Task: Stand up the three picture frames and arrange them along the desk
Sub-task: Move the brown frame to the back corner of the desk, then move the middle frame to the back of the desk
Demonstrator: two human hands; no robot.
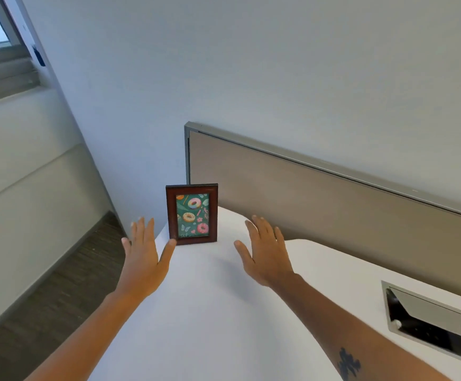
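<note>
One picture frame (191, 214) stands upright near the far left corner of the white desk (210, 312). It has a dark red-brown wooden border and a green picture of doughnuts. My left hand (144, 254) is spread flat just left of and below the frame, its thumb tip close to the frame's lower left corner. My right hand (265, 251) hovers to the frame's right with fingers apart, well clear of it. Neither hand holds anything. No other frames are in view.
A beige partition panel (320, 204) with a grey metal rim runs along the desk's back edge. A recessed cable tray (432, 317) with an open lid sits in the desk at the right. Left of the desk are dark floor, a wall and a window.
</note>
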